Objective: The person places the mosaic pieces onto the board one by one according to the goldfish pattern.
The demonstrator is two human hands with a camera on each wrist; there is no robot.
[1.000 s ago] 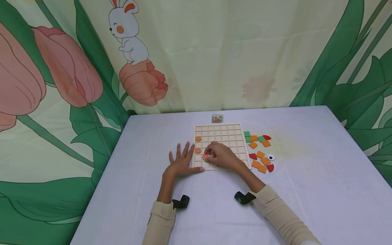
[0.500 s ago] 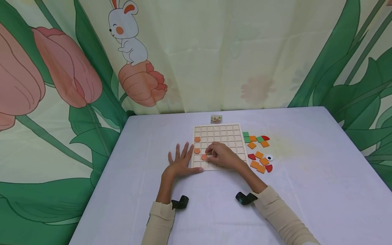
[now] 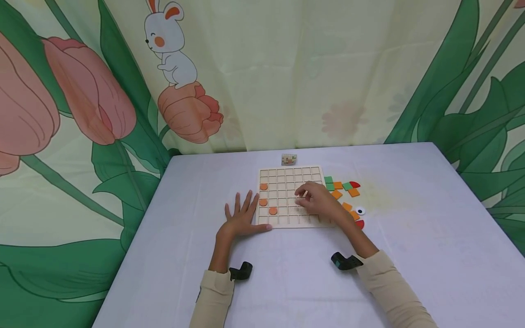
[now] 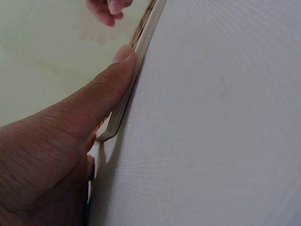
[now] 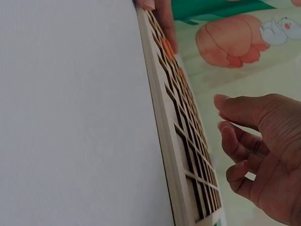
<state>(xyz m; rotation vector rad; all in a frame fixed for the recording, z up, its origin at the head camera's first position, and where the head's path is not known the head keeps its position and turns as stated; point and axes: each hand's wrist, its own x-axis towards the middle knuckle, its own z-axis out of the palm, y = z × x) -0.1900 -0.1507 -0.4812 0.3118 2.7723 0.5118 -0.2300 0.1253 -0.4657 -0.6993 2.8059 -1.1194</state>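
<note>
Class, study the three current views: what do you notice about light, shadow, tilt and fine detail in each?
Head: soft, fairly even light on the tablecloth, but the small card's picture is too tiny to make out; left wrist: the left hand darkens towards the bottom; right wrist: dimmer than the head view, with the grid board steeply slanted.

wooden grid board, flat | three orange discs on its left side

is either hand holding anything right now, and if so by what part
Nothing is held: the right hand is empty above the grid board, and the left hand only touches the board, its thumb against the near edge.
</note>
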